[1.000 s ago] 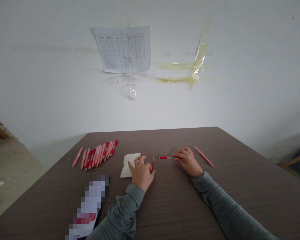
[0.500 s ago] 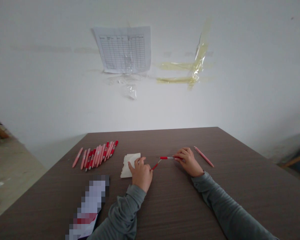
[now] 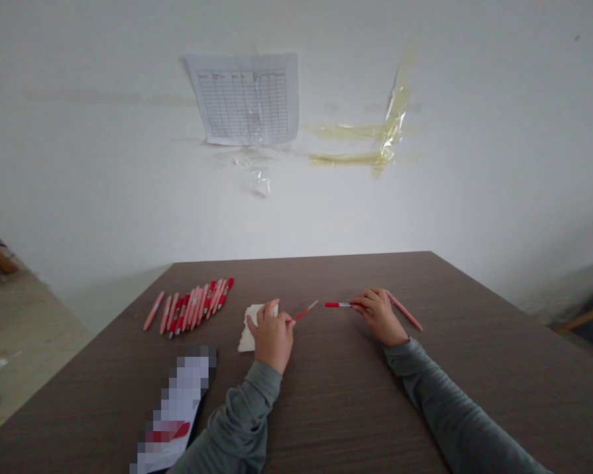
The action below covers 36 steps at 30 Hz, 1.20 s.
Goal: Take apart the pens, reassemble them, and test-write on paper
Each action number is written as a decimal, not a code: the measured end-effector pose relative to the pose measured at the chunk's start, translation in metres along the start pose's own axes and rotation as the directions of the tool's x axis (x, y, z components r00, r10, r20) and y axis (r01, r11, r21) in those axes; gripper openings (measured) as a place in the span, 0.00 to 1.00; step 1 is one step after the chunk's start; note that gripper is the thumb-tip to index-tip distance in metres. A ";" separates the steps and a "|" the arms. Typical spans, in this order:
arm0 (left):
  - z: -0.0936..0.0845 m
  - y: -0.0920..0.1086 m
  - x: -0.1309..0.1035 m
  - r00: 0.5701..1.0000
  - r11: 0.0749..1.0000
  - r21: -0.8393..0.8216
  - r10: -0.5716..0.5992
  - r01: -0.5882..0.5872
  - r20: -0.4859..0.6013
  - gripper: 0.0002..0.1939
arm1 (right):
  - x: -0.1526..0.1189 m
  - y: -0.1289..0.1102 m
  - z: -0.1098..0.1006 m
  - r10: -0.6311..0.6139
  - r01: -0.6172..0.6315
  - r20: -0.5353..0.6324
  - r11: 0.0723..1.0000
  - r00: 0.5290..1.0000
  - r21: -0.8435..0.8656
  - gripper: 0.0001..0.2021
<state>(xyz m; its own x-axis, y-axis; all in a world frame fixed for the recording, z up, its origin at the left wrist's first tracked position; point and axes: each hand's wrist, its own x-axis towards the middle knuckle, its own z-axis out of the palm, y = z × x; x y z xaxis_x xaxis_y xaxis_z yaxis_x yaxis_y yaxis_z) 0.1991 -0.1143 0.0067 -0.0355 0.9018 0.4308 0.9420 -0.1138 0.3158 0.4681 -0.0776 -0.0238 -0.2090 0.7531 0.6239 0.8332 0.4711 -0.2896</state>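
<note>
head view — left hand (image 3: 273,337) pinching refill (image 3: 304,313), right hand (image 3: 380,319) pinching pen (image 3: 333,305)

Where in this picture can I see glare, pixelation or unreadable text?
Head view: small glints on the yellowish tape; head view: blocky pixelation covers most of the object at lower left; head view: writing on the wall sheet is too small to read.

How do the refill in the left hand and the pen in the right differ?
Pose: the refill slants up and rightward from the left hand; the pen points nearly level leftward from the right hand.
Look: the refill is red with a pale end; the pen is red at its end, silver nearer the hand.
Both show red and are held.
</note>
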 end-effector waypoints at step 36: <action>0.002 -0.009 0.003 0.991 0.992 -0.001 0.127 -0.127 -0.047 0.06 | -0.002 -0.002 0.002 -0.025 0.024 0.003 0.999 1.000 0.027 0.08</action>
<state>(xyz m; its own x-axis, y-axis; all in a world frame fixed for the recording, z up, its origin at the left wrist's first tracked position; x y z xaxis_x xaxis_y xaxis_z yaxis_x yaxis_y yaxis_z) 0.1913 -0.1097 0.0039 0.0691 0.8594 0.5066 0.9386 -0.2281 0.2589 0.4660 -0.0790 -0.0259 -0.2310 0.7427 0.6285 0.8138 0.5015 -0.2937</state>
